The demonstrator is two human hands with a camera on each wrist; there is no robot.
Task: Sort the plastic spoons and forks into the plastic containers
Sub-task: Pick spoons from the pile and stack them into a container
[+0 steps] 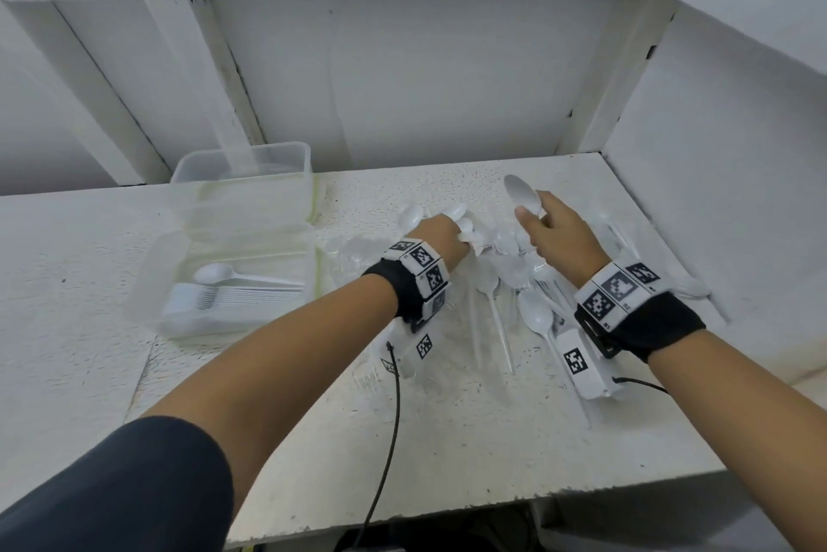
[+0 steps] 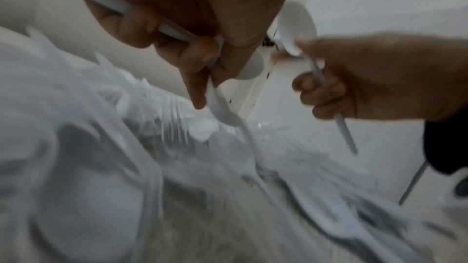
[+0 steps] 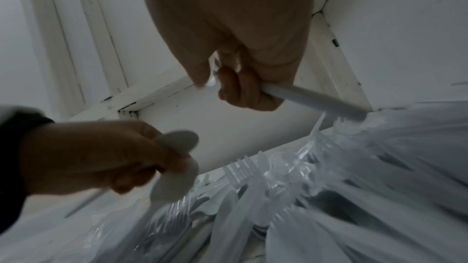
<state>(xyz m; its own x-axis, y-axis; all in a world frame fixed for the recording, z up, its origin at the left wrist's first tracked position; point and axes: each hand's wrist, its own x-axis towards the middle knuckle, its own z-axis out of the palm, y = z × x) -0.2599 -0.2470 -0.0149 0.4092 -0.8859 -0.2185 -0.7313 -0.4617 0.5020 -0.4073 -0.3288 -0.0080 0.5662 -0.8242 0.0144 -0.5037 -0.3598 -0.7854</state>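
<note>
A pile of white plastic spoons and forks (image 1: 505,271) lies on the white table, partly in clear wrapping. My left hand (image 1: 441,236) hovers over the pile's left side and grips several spoons (image 1: 456,211) by their handles; the left wrist view shows its fingers (image 2: 136,27) curled round a handle and another spoon (image 2: 222,111) hanging below. My right hand (image 1: 552,231) grips one spoon (image 1: 521,192) above the pile, bowl up, handle (image 3: 311,99) sticking out of the fist. Fork tines (image 3: 240,169) show in the pile.
Two clear plastic containers stand at the left: the near one (image 1: 179,323) holds stacked spoons, the far one (image 1: 241,166) looks empty. White walls close in behind and at the right (image 1: 716,148). A black cable (image 1: 389,417) hangs off the table's front edge.
</note>
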